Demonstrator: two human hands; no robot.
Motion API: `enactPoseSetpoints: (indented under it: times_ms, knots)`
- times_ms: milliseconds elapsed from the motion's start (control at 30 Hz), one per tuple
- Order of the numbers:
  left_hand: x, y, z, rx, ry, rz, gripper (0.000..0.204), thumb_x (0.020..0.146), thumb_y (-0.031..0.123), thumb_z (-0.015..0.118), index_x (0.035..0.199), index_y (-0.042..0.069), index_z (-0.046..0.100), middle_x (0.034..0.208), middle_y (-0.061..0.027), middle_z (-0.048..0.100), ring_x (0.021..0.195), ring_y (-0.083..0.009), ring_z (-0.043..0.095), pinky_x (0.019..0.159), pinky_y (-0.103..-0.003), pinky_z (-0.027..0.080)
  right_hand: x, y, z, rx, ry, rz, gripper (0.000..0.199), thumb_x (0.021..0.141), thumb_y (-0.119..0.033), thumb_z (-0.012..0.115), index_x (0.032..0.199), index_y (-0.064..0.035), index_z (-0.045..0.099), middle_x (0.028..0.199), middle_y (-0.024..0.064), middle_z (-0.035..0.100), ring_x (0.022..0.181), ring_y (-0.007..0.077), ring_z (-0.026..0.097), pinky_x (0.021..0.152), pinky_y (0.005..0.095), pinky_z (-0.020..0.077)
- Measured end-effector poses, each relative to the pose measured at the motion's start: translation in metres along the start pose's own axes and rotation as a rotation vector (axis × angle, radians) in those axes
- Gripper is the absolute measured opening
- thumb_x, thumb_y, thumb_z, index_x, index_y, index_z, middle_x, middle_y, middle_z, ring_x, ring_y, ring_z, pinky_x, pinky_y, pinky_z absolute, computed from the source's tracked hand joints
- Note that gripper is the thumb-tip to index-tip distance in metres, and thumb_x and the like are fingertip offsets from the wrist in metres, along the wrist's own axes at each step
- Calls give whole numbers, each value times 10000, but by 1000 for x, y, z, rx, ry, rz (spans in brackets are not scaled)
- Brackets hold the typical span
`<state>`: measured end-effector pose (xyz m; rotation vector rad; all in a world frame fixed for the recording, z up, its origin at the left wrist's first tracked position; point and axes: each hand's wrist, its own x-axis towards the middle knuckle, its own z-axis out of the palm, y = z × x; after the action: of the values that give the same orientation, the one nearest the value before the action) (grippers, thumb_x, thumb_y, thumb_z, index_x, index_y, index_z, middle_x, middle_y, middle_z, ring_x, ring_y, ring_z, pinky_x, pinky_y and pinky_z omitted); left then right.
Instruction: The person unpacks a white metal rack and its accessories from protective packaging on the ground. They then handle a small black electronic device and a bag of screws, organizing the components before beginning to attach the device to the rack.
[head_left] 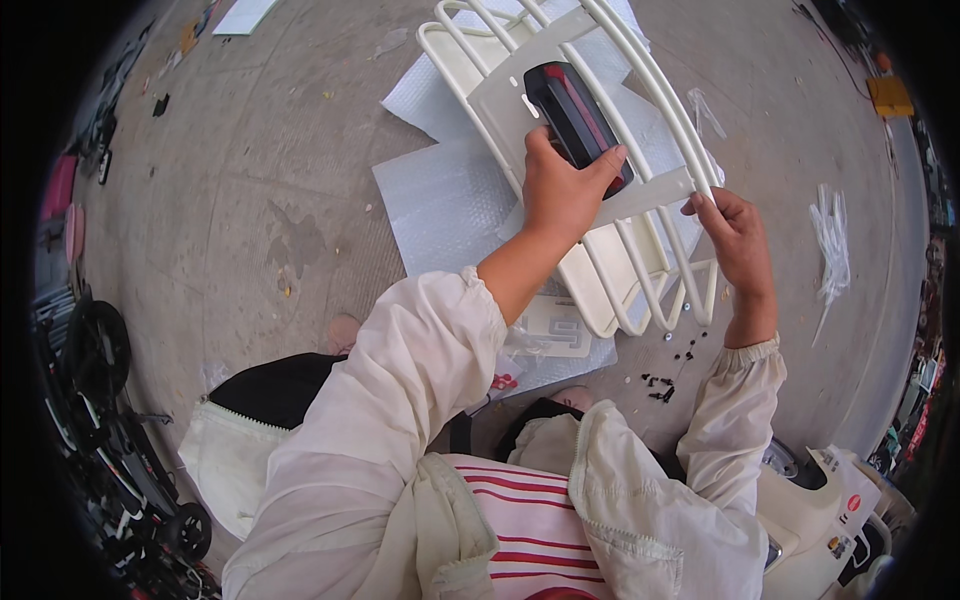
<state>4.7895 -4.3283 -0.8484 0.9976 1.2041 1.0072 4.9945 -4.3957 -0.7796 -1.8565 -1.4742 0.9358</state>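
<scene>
A cream tubular metal rack (pixel 505 110) stands tilted in front of me, with several curved bars and flat plates. My left hand (pixel 562 190) is closed around the near end of a black tail light with a dark red strip (pixel 575 110), which lies against the rack's flat plates. At the rack's right side, my right hand (pixel 738 235) pinches the outer bar by the end of a cross plate. The left palm and fingertips hide the light's lower left part. What lies behind the light cannot be seen.
Bubble wrap (pixel 430 195) lies under the rack. Small black screws (pixel 658 388) are scattered on the concrete near my right forearm. Clear plastic strips (pixel 830 240) lie farther right. A cream scooter body (pixel 800 510) stands at lower right, and dark wheeled parts (pixel 110 430) line the left.
</scene>
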Motion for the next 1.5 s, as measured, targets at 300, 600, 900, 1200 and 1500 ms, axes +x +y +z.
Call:
enactPoseSetpoints:
  times_ms: [300,600,900,1200,1500]
  knots:
    - [-5,14,-2,343,-13,76,806,718,217,782,1312,4,280,1167,-237,476,1064,-362,530,921,-431,457,1,5,1,1,6,-3,310,924,-277,634,773,-6,646,618,-55,462,583,48,347,509,253,262]
    - [-20,8,1,465,-31,364,798,736,157,783,1353,41,290,1135,-189,431,1041,-309,462,910,-406,429,1,4,-1,-2,11,26,302,922,-275,638,788,-5,657,621,-61,465,584,48,350,516,246,265]
    - [-25,6,0,488,-19,451,803,731,127,793,1351,19,294,1107,-151,428,977,-255,474,863,-375,445,-3,-5,-1,23,-8,65,326,923,-294,633,819,13,659,624,-47,487,610,60,387,541,251,320]
    - [-27,-3,-1,454,-49,496,832,729,120,804,1364,-5,281,1141,-190,436,1026,-329,452,904,-414,405,-5,-17,-4,-22,-24,85,370,917,-311,632,788,36,640,602,7,509,589,73,410,535,274,371]
    - [-27,1,-3,488,-52,528,801,753,127,782,1367,-10,286,1127,-183,438,1014,-316,455,900,-415,405,-4,-14,-2,-49,-20,58,406,920,-340,615,767,35,639,596,23,531,577,78,443,525,277,393]
